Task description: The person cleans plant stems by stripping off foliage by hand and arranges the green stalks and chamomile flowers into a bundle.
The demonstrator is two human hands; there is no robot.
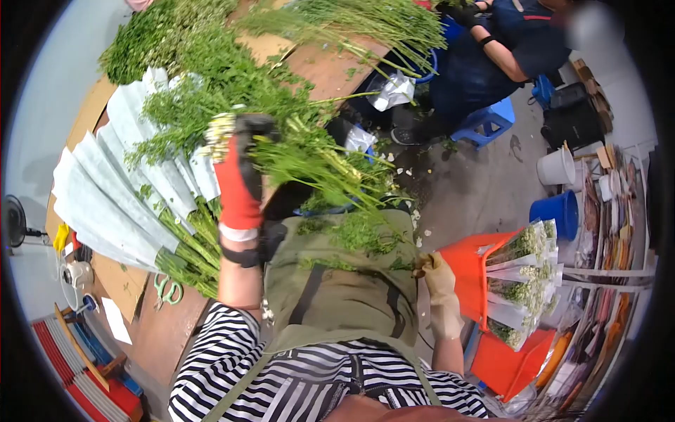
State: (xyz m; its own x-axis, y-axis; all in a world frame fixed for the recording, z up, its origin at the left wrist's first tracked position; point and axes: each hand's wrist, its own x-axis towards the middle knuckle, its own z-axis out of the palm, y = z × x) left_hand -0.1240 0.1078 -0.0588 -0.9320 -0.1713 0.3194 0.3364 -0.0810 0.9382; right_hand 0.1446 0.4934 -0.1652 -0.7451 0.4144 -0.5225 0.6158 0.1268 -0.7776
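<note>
My left hand (242, 162), in a red and black glove, is closed around a flower bunch; its white blossoms (219, 133) show left of the fingers and its blurred green stems (302, 165) spread to the right. My right hand (437, 285), in a beige glove, is low beside the apron (337, 281), fingers curled together; what they hold, if anything, is too small to name. An orange bucket (470, 271) stands just right of it, with wrapped white flowers (524, 281) in it. Bunches in white wrapping (112, 190) lie left of my left hand.
Loose greenery (169, 42) covers the brown table (320, 70). Green-handled scissors (168, 290) lie at its lower left. A co-worker (485, 63) is at the upper right by a blue stool (485, 123). White (555, 167) and blue buckets (555, 214) stand near shelves. Petals litter the floor.
</note>
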